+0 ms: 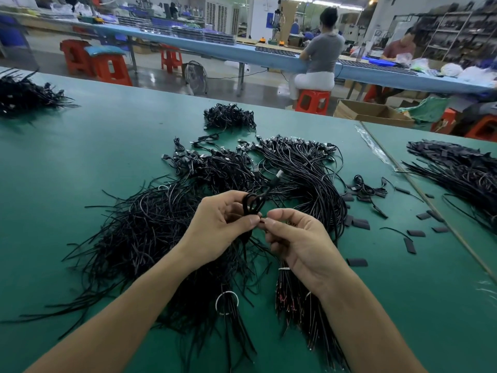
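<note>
My left hand (220,224) grips a coiled black USB cable (252,204) above the green table (80,162); its silver plug (279,174) sticks up and away from me. My right hand (298,238) pinches a small dark piece at the cable's lower end, fingertip to fingertip with my left thumb. Under both hands lies a big loose pile of black cables (150,227). A bundle of cables with silver plugs (301,157) fans out behind the hands.
Short black sleeve pieces (360,223) lie scattered right of my hands. More cable heaps sit far centre (228,117), far left (24,95) and right (462,168). A white ring (227,302) binds one bundle near me. Two people sit at a blue bench behind.
</note>
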Demonstrator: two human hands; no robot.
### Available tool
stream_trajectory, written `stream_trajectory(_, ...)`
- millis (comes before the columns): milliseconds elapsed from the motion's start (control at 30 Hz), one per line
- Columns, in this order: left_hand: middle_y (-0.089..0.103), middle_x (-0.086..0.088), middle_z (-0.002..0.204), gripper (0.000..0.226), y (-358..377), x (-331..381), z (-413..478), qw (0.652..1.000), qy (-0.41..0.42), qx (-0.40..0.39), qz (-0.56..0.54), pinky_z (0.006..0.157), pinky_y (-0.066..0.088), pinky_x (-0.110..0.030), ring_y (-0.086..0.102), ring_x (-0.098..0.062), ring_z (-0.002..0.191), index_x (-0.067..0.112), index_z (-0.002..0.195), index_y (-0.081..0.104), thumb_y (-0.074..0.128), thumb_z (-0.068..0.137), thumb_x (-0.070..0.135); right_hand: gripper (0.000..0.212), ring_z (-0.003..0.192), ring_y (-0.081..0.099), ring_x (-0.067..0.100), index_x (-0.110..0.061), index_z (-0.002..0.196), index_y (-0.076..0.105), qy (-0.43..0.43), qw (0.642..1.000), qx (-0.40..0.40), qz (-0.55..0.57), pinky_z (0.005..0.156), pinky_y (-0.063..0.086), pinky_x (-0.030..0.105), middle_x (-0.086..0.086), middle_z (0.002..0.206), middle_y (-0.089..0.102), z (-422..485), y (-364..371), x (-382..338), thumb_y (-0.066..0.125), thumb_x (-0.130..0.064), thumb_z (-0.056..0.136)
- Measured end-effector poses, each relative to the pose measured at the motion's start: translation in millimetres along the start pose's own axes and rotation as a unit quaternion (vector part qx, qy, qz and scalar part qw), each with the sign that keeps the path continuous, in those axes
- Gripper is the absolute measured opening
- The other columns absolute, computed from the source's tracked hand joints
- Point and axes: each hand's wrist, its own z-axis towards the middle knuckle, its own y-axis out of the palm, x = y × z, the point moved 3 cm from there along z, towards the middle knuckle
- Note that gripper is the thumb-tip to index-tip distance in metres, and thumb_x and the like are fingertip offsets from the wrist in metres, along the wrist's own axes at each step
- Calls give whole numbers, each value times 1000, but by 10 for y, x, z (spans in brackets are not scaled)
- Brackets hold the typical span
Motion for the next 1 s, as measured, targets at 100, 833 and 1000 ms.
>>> stream_trajectory(100, 77, -5, 84, 31, -51, -54, 28, 998, -15, 52, -15, 72, 59, -28, 73, -18, 75, 24, 99, 70, 78, 82, 0, 12, 62, 65, 12, -9, 92, 69, -22, 999, -11, -23, 53, 51, 19, 5, 77, 71, 7, 82, -25, 71, 0, 85)
stream_trajectory(833, 74, -1, 84, 27, -107, -473, -167, 895, -286, 185, -289, 55, 54, -22, 67, -10, 69, 15, 93, 70, 82, 70, 22, 26, 74, 67, 0, -21, 114, 66, -153, 896, 89, -407, 65, 51, 9, -8, 91, 71, 326, 276, 96, 71, -15, 89)
stream_trajectory(1000, 67, 1, 70, 8, -320, -420, -179, 900, -284, 206, -258, 51, 51, -24, 58, -10, 58, 15, 87, 66, 64, 95, 11, 55, 132, 51, 23, -15, 147, 44, -190, 845, 98, -490, 112, 37, 29, 6, 145, 53, 872, 470, -501, 62, -8, 96)
